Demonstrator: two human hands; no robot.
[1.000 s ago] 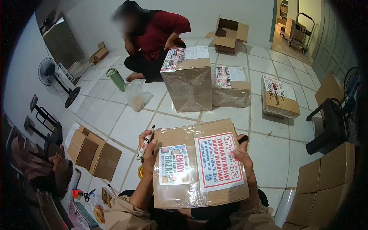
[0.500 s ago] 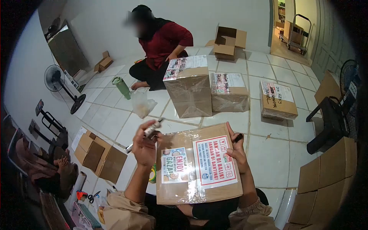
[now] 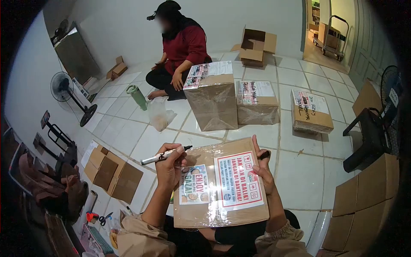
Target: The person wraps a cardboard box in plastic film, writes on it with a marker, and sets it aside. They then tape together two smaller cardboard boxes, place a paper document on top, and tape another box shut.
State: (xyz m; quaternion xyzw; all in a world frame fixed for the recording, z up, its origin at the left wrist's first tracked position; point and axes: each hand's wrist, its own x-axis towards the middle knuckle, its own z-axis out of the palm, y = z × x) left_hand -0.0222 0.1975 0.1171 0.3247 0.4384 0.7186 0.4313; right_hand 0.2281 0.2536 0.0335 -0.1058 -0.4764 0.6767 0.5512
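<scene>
"What's in the left hand [image 3: 169, 168]?"

"A marker [image 3: 157, 158], gripped between thumb and fingers, its dark tip pointing right, above the upper left corner of the taped carton [image 3: 192, 217]."

"And the right hand [image 3: 266, 173]?"

"It grasps the carton's right edge, thumb on top. A small black object [image 3: 266, 154] sits among its fingers."

"Where's the carton, exactly?"

"Over the person's lap, tilted toward the camera. Two labels face up: 'ENJOY' and 'GAZA' on the left one [image 3: 195, 186], 'JANGAN DI BALIK! JANGAN DI BANTING!' on the right one [image 3: 239, 182]."

"Is the left hand touching it?"

"It's at the left edge, but I can't tell if it bears on the cardboard."

"What's beyond?"

"On the tiles [image 3: 295, 165], a tall wrapped box [image 3: 212, 105], a lower one [image 3: 257, 112] just beside its right side, and a flat one [image 3: 312, 115] farther right, apart from both."

"Anybody there?"

"A person in a red top [image 3: 188, 47] sits behind the tall box. A green tumbler [image 3: 138, 98] and a plastic bag [image 3: 158, 118] stand near their feet. An open box [image 3: 252, 53] is by the back wall."
</scene>
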